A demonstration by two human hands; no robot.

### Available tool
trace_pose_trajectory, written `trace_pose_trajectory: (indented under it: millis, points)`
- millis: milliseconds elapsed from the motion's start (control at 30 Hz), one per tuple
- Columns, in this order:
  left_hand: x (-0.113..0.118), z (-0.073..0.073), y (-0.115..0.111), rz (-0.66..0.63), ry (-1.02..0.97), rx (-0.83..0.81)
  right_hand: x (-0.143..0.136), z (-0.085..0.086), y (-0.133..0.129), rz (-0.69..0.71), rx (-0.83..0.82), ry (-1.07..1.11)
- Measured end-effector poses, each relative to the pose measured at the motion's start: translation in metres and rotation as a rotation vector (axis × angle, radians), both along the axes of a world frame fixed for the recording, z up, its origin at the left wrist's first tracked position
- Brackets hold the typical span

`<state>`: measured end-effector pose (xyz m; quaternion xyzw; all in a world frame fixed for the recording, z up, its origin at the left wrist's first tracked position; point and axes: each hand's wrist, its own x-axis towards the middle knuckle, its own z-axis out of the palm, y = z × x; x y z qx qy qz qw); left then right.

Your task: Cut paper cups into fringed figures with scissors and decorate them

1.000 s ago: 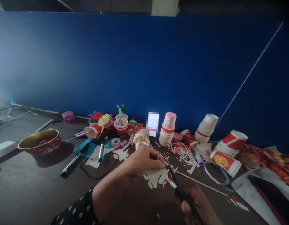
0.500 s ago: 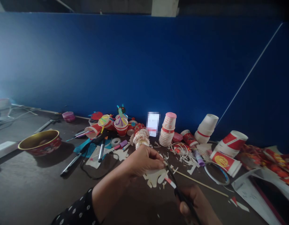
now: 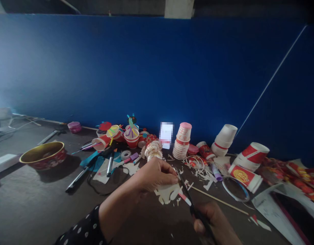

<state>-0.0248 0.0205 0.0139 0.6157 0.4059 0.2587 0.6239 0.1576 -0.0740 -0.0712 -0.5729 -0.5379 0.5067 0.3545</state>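
My left hand [image 3: 155, 177] is closed in a pinch over the middle of the desk, thumb against forefinger. Between its fingertips a small bit of white paper shows, mostly hidden by the fingers. A pair of scissors [image 3: 187, 192] with black handles is gripped in my right hand [image 3: 214, 219] at lower right. Its blades point up and left, their tips beside my left fingertips. Under and beside the hands lie cut white paper scraps [image 3: 166, 195] and a red-and-white strip [image 3: 184, 198].
Stacked paper cups [image 3: 181, 144] stand behind my hands, with more upturned cups [image 3: 224, 139] to the right. A wooden stick [image 3: 219, 200], a tape ring [image 3: 236, 189] and a phone [image 3: 297, 216] lie right. A gold-rimmed bowl [image 3: 45, 163] and markers [image 3: 109, 165] sit left.
My left fingertips and the scissors have shifted very slightly to the left together. Everything else on the desk stays in place.
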Motion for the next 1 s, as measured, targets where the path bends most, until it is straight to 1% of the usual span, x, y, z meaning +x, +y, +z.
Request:
trace_pose_trajectory:
  millis: [67,200,300,367,433,467,500,567,633,700,767,867,933,1000]
  points:
    - [-0.001,-0.001,0.001,0.002,0.001,0.01,-0.001,0.002,0.001,0.024,-0.001,-0.022]
    - [-0.001,0.001,0.001,-0.022,0.0,0.011,-0.003,0.008,0.0,0.037,0.066,-0.054]
    - [-0.001,0.002,0.0,-0.011,-0.017,0.006,-0.005,0.007,0.001,0.053,0.059,-0.054]
    - [-0.001,0.001,0.0,0.009,-0.039,0.006,-0.007,0.005,0.001,0.021,0.013,-0.014]
    - [0.001,-0.002,0.001,0.028,-0.078,0.004,-0.01,0.004,0.003,-0.041,0.018,0.071]
    - [0.003,-0.004,0.001,0.039,-0.107,0.002,-0.012,0.004,0.004,-0.076,0.053,0.118]
    - [0.004,-0.006,0.002,0.06,-0.144,0.002,-0.014,0.005,0.005,-0.137,0.126,0.166]
    - [0.009,-0.011,0.003,0.109,-0.191,-0.01,-0.016,0.008,0.008,-0.232,0.253,0.188]
    - [0.014,-0.017,0.004,0.17,-0.227,-0.029,-0.016,0.009,0.01,-0.272,0.312,0.175]
    - [0.019,-0.023,0.005,0.179,-0.273,-0.056,-0.015,0.006,0.013,-0.282,0.318,0.188]
    - [0.023,-0.03,0.005,0.204,-0.315,-0.078,-0.014,0.001,0.014,-0.307,0.303,0.246]
    - [0.029,-0.041,0.005,0.204,-0.323,-0.133,-0.014,-0.007,0.016,-0.347,0.278,0.283]
    - [0.033,-0.047,0.005,0.234,-0.315,-0.141,-0.016,-0.009,0.017,-0.352,0.276,0.268]
    - [0.035,-0.052,0.004,0.196,-0.322,-0.143,-0.017,-0.008,0.019,-0.34,0.269,0.261]
